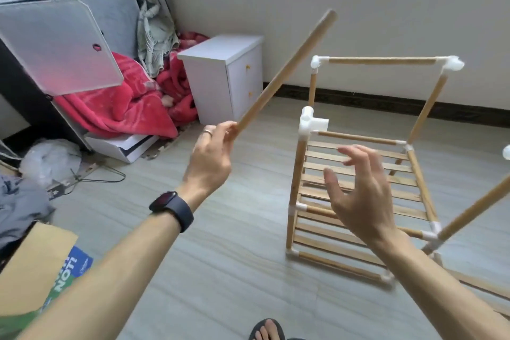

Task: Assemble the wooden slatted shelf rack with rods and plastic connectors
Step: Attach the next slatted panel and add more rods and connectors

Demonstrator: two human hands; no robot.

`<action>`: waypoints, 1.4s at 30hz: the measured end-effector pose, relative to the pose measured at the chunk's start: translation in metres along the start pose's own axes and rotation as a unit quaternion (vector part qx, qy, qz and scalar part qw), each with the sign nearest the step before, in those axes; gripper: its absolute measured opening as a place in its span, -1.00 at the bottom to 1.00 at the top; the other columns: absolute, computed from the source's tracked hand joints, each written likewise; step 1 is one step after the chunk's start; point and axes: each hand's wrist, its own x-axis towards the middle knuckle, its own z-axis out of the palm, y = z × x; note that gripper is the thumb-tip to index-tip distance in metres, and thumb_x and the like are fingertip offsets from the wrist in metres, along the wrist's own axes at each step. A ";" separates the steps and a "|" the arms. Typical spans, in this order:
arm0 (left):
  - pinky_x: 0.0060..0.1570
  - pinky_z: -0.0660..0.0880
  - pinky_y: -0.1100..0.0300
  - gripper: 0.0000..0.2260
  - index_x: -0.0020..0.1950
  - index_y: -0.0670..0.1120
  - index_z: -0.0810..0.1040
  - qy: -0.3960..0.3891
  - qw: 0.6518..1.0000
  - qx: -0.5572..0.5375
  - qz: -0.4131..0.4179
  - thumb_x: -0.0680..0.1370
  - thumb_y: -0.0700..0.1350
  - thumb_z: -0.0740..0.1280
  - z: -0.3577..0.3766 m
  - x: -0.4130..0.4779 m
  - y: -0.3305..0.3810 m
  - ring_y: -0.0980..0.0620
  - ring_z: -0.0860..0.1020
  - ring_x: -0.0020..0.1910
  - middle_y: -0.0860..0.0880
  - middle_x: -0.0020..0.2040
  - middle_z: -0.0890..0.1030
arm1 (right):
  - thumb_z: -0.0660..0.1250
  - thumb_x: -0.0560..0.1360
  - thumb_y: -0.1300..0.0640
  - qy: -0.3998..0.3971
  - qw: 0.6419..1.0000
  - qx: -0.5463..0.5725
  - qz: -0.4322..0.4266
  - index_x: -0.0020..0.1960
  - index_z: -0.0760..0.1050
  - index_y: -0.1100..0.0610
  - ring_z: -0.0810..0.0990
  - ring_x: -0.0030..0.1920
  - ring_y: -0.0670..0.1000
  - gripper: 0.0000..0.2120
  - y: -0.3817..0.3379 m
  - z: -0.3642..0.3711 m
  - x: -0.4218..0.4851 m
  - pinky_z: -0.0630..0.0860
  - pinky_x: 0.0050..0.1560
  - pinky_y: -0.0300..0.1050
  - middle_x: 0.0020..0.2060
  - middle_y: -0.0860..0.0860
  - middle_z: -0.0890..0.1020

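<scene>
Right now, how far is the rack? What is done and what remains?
Done: the rack stands with two slatted shelves, and the far top rod sits between white connectors. In hand: the left hand holds a loose rod; the right hand is open over the shelves. Left: the near connector has an empty socket, so top rods are missing there. The right side is partly out of view.

Dark smartwatch [171, 208] on black strap at left wrist, plain ring [207, 131] on one of the fingers [220, 130], dark flip-flop [266, 330] at lower centre.
</scene>
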 end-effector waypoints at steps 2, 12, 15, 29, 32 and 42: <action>-0.02 0.53 -0.11 -0.63 0.38 -0.11 0.53 0.039 0.983 0.118 0.137 0.61 -0.36 0.23 -0.037 0.034 0.024 -0.20 0.49 -0.04 -0.16 0.09 0.53 | 0.44 0.53 0.03 0.081 0.987 -0.091 -0.103 0.35 0.40 0.13 0.52 0.11 0.13 -0.53 -0.015 -0.022 0.028 0.38 0.08 -0.06 0.24 0.19 0.51; -0.21 0.61 -0.03 -0.57 0.31 -0.11 0.60 0.019 0.849 0.237 0.472 0.56 -0.38 0.12 -0.059 0.102 0.140 -0.19 0.56 0.01 -0.18 0.10 0.59 | 0.35 0.59 -0.11 -0.023 0.969 -0.244 -0.037 0.01 0.66 0.14 0.43 -0.38 0.02 -0.68 0.005 -0.077 0.080 0.34 -0.26 -0.11 -0.26 -0.01 0.49; -0.04 0.53 0.03 -0.50 0.48 0.08 0.44 0.045 0.948 0.075 0.305 0.58 -0.27 0.30 -0.025 0.096 0.145 -0.06 0.48 0.20 -0.04 0.27 0.50 | 0.30 0.59 -0.21 -0.056 0.982 -0.175 0.038 -0.13 0.58 0.07 0.43 -0.47 -0.06 -0.64 0.021 -0.081 0.067 0.43 -0.47 -0.14 -0.34 -0.11 0.46; -0.31 0.57 0.04 -0.72 -0.14 -0.16 0.46 -0.203 0.871 -0.376 -0.243 0.67 -0.04 0.17 0.068 0.076 0.130 0.05 0.52 -0.52 -0.11 -0.30 0.50 | 0.47 0.49 -0.11 0.133 0.782 0.435 0.427 0.00 0.68 0.21 0.72 -0.25 0.06 -0.64 0.011 -0.067 0.039 0.62 -0.25 -0.20 -0.21 0.11 0.73; -0.36 0.53 0.05 -0.71 -0.18 -0.13 0.39 -0.181 0.877 -0.382 -0.228 0.68 -0.03 0.15 0.072 0.074 0.129 0.02 0.45 -0.54 -0.07 -0.42 0.41 | 0.47 0.51 -0.08 0.119 0.761 0.455 0.446 0.02 0.68 0.20 0.72 -0.22 0.05 -0.67 0.010 -0.059 0.040 0.62 -0.22 -0.19 -0.21 0.09 0.72; -0.47 0.40 0.22 -0.68 -0.24 -0.09 0.35 -0.139 0.870 -0.402 -0.249 0.70 -0.03 0.11 0.074 0.071 0.127 0.12 0.33 -0.55 0.06 -0.51 0.35 | 0.49 0.51 0.01 0.098 0.764 0.474 0.427 -0.11 0.67 0.21 0.71 -0.26 0.08 -0.75 -0.003 -0.036 0.058 0.64 -0.22 -0.15 -0.28 0.12 0.71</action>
